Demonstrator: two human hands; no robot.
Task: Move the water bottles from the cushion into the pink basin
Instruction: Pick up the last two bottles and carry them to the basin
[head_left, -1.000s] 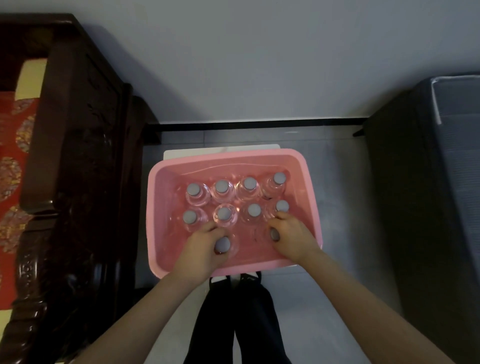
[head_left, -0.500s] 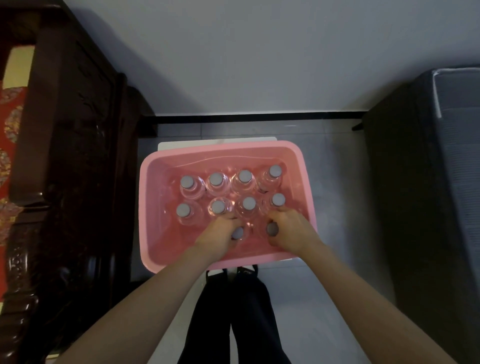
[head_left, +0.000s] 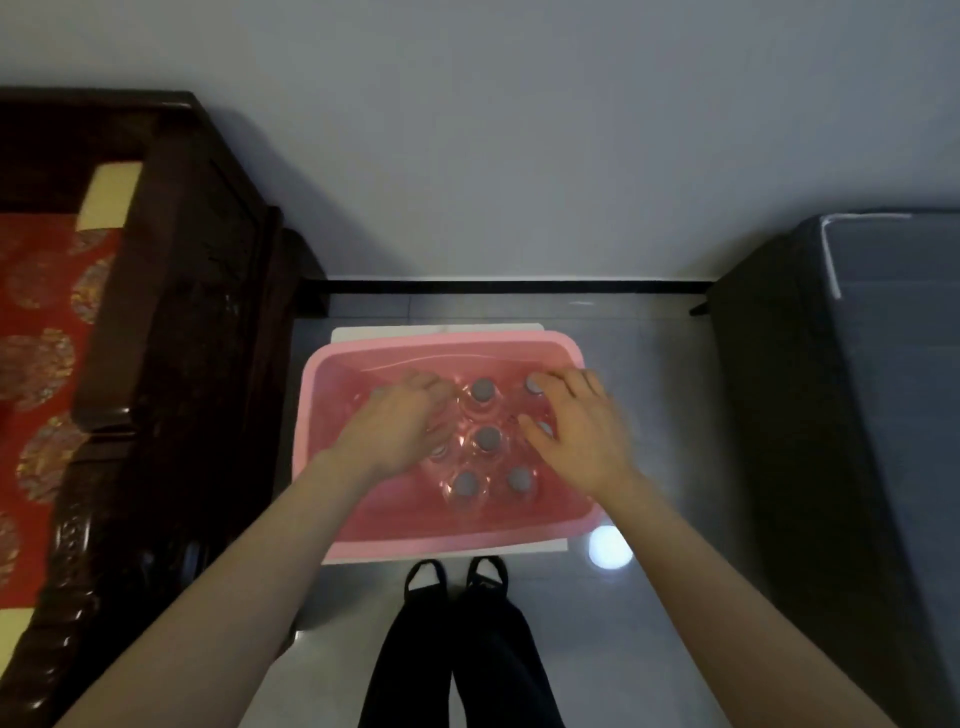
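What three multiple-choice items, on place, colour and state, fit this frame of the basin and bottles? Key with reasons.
1. Where are the water bottles?
A. on a shelf
B. in the pink basin
C. in a cardboard box

2. What colour are the bottle caps?
A. grey
B. blue
C. yellow

3. How is the right hand?
A. clenched in a fist
B. gripping the basin's rim
C. fingers spread over the bottles

Key:
1 B: the bottles stand inside the basin's pink walls.
2 A: every cap in view is grey.
3 C: its fingers are splayed over the right-side bottles.
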